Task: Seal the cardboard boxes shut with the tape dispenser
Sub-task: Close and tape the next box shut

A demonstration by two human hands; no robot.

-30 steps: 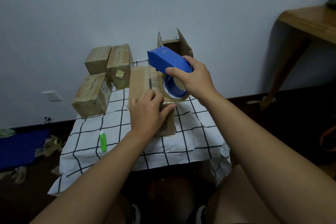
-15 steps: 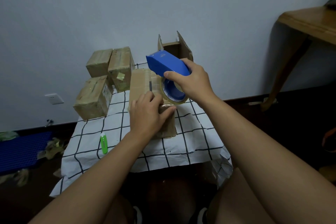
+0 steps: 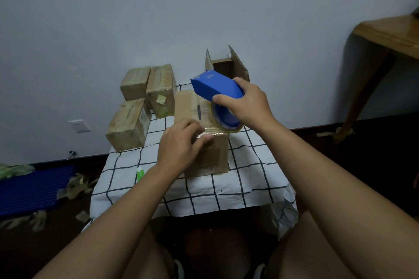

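A closed cardboard box [image 3: 214, 156] stands in the middle of a small table under a white checked cloth [image 3: 240, 179]. My right hand [image 3: 247, 104] grips a blue tape dispenser [image 3: 216, 87] over the box's top, its tape roll [image 3: 225, 120] touching the lid. My left hand [image 3: 181, 145] presses the tape end down on the box's near top edge, fingers bent over the edge. Clear tape runs along the lid between roll and fingers.
Three taped boxes [image 3: 129, 123] sit at the table's back left. An open box [image 3: 226, 65] stands behind against the wall. A green cutter [image 3: 140, 173] lies on the cloth left of my arm. A blue crate [image 3: 34, 190] and tape scraps are on the floor; a wooden table [image 3: 385, 36] is at right.
The dispenser has tipped flatter over the lid and its nose now points left. My left hand stays pressed on the box's near edge.
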